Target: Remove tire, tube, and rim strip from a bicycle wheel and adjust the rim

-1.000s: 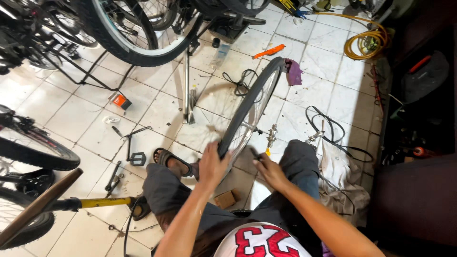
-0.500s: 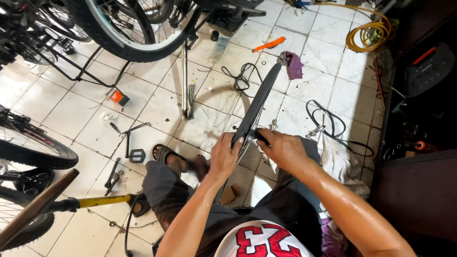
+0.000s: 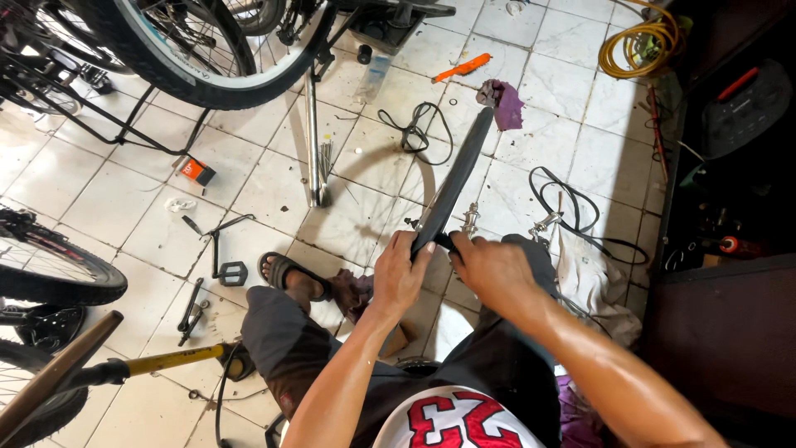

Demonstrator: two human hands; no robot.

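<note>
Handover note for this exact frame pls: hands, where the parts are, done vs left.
Left hand: gripping the near end of the black bicycle wheel and tyre, held edge-on over the white tiled floor.
Right hand: closed on the same near end, beside the left.
Nearby: two silver metal hubs on the floor by the wheel, black pedal with crank to the left, purple rag beyond the far end.
Done: wheel is off any bike, in hand.
Left: cannot tell whether the tyre is seated.

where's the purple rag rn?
Head view, upper centre-right: the purple rag lies on the white tiled floor beside the far end of the black tyre, just below and right of the orange tool.
</note>
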